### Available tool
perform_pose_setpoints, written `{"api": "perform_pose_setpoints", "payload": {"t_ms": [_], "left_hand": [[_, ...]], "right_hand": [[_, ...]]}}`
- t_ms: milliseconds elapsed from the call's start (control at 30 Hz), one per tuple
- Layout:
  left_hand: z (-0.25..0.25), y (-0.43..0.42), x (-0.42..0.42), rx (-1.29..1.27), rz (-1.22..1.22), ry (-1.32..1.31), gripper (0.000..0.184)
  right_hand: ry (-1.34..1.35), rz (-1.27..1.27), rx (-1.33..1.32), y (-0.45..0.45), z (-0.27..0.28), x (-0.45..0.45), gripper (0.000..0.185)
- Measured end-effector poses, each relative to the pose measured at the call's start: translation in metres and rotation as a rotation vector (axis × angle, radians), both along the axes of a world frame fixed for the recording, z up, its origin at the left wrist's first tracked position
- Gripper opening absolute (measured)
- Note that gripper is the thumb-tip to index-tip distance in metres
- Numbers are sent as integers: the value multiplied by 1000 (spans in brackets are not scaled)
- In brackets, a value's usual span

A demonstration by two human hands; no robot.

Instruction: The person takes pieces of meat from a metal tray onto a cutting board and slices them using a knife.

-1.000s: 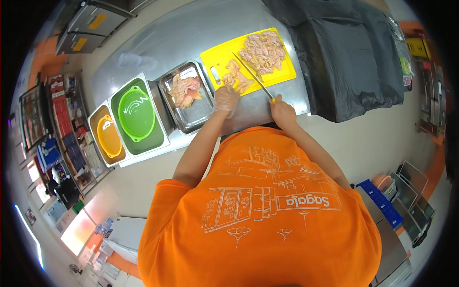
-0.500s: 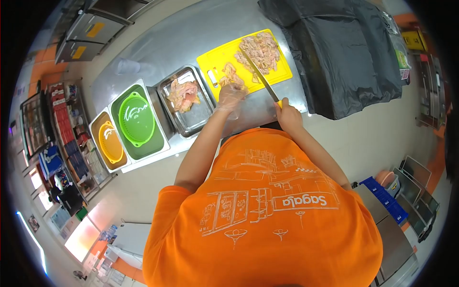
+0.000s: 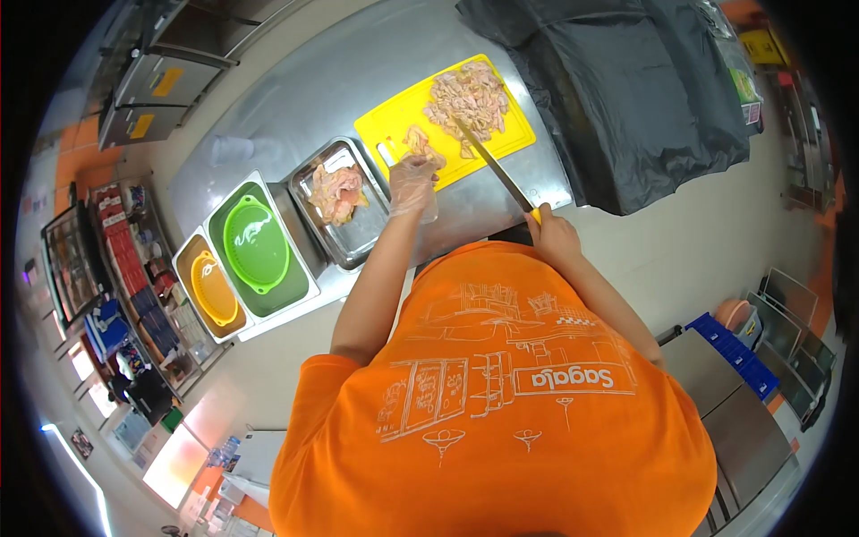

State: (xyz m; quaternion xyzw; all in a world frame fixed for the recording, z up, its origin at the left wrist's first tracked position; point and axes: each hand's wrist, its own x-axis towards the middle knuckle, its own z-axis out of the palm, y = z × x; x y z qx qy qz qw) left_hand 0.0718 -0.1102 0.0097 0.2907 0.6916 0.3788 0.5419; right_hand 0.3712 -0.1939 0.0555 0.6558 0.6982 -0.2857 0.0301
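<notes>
My left hand [image 3: 413, 183], in a clear plastic glove, is closed on a strip of raw meat [image 3: 420, 141] at the near left part of the yellow cutting board [image 3: 394, 114]. My right hand [image 3: 555, 235] grips the yellow handle of a long knife [image 3: 503, 175]. The blade points up and left across the board, its tip by the heap of cut meat [image 3: 470, 97] at the board's right side. Left of the board, a metal tray [image 3: 360, 237] holds larger pieces of raw meat [image 3: 337, 192].
Further left, white-rimmed containers hold a green basket [image 3: 258, 243] and an orange basket [image 3: 214, 288]. A clear cup [image 3: 233, 150] lies on the steel table [image 3: 300, 80]. Black plastic sheeting [image 3: 635, 107] covers something at the right.
The knife has swung and its tip now lies at the lower left of the cut heap. My left hand has shifted slightly left. The whole view has turned a little.
</notes>
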Motion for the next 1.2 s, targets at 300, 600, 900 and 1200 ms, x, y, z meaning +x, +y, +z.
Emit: {"api": "perform_pose_setpoints", "payload": {"t_ms": [300, 600, 900, 1200], "left_hand": [[25, 23, -4, 53, -247, 137, 34], [-39, 16, 31, -89, 47, -268, 36], [-70, -14, 18, -51, 18, -9, 18], [-62, -13, 12, -128, -182, 241, 24]], "right_hand": [[-153, 66, -30, -4, 3, 21, 39], [-105, -69, 80, -25, 21, 20, 38], [-108, 99, 15, -17, 5, -15, 37], [-128, 118, -27, -10, -5, -31, 37]]}}
